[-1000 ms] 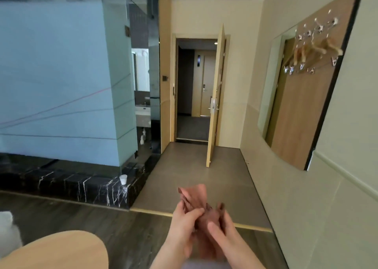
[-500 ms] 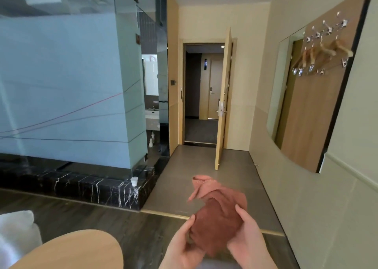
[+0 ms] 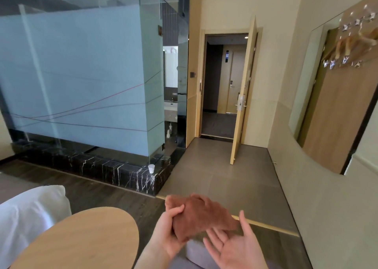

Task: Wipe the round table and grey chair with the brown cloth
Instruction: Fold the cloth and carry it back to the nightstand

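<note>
I hold the brown cloth [image 3: 202,216] spread in front of me at the bottom centre. My left hand [image 3: 168,233] pinches its left edge between thumb and fingers. My right hand [image 3: 235,246] is palm up with fingers apart just under the cloth's right end; whether it touches the cloth is unclear. The round wooden table [image 3: 81,240] lies at the lower left, its edge close to my left wrist. A patch of grey chair [image 3: 194,252] shows below the cloth between my hands.
A white pillow or bedding [image 3: 26,215] lies left of the table. A frosted glass bathroom wall on a black marble step [image 3: 106,168] stands ahead left, a small white cup [image 3: 151,168] on its corner. An open door [image 3: 241,97] leads to a corridor. A wall with hangers [image 3: 351,43] runs along the right.
The cloth went from bunched between both hands to spread out flat. My right hand released it and opened palm up. The view swung left, bringing more of the table and bedding in.
</note>
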